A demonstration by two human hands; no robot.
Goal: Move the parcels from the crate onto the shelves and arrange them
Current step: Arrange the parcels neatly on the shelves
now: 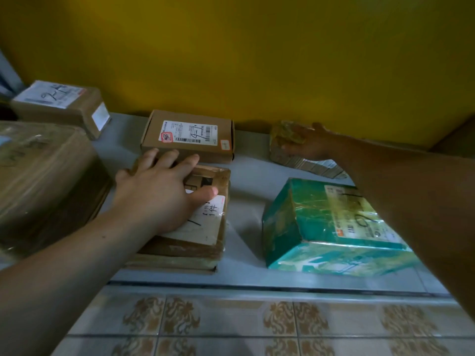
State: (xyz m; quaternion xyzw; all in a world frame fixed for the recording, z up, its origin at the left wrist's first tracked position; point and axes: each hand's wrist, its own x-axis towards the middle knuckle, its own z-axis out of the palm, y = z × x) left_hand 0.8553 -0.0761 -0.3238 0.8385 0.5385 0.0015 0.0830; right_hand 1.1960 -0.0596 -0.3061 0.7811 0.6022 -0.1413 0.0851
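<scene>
Parcels: six are countable on the shelf [246,181], which runs along a yellow wall [257,60].

1. Labelled brown box [61,106], far left corner.
2. Large taped brown parcel [43,181], left, near the shelf edge.
3. Flat brown box [190,136], centre, against the wall, with a printed label on top.
4. Taped brown parcel [203,222], centre, just near of the flat brown box. A flat brown layer [169,267] lies beneath it; whether this is a separate parcel cannot be told.
5. Green parcel [321,227], right, near the shelf edge, with a label on top.
6. Small taped parcel [285,136], far right, against the wall.

Hands: two. The left hand [159,194] lies flat and released on top of the taped brown parcel, fingers spread and straight, fingertips at its far edge, covering part of its label. The right hand [308,145] grasps the small taped parcel from its right side, fingers over its near face, thumb raised above.

The right forearm crosses above the green parcel and hides its right end. A patterned tile floor [231,325] shows below the shelf edge.
</scene>
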